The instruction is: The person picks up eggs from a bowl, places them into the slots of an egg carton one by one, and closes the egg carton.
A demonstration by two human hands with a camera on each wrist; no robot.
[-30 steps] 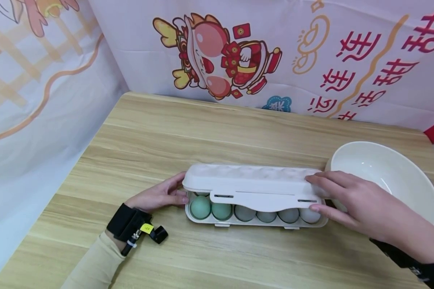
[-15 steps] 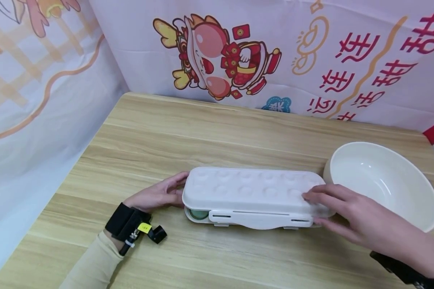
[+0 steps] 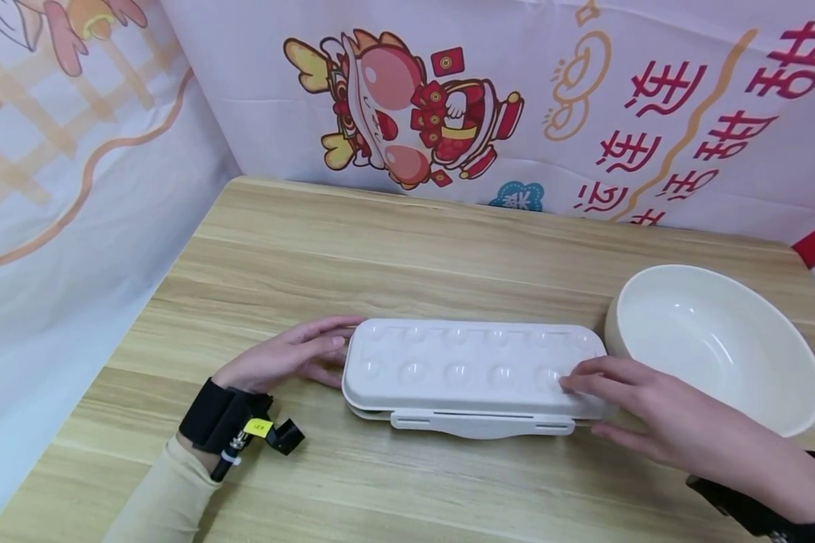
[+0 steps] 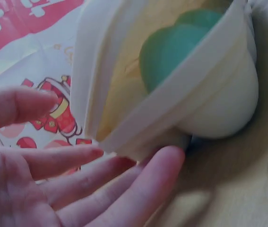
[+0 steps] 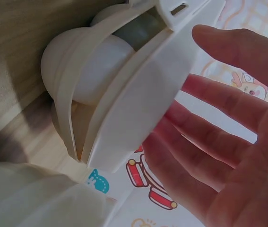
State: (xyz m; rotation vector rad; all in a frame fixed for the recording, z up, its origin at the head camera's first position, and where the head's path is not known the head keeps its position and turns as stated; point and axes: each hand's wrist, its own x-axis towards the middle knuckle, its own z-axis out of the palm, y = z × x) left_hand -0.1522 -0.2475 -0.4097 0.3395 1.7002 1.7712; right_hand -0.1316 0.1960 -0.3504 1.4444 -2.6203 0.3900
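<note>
A white plastic egg box (image 3: 475, 369) lies lengthwise on the table, its dimpled lid lowered, with a narrow gap left along the rim. Through that gap green eggs (image 4: 176, 52) show in the left wrist view. A white egg (image 5: 103, 71) and a darker egg (image 5: 141, 30) show in the right wrist view. At the box's left end my left hand (image 3: 278, 358) has its fingers extended, touching the lower tray. My right hand (image 3: 659, 407) rests its fingertips on the lid's right end, thumb apart near the front edge. The front latch flap (image 3: 482, 424) hangs over the front side.
A large cream bowl (image 3: 727, 354) stands at the right, close to the egg box. Behind the wooden table (image 3: 407, 249) hangs a printed cloth (image 3: 244, 75), with another cloth (image 3: 109, 188) along the left side.
The lid has swung down from partly raised, covering the row of eggs that was visible at the front. My left hand's fingers have spread, and my right hand has lowered with the lid.
</note>
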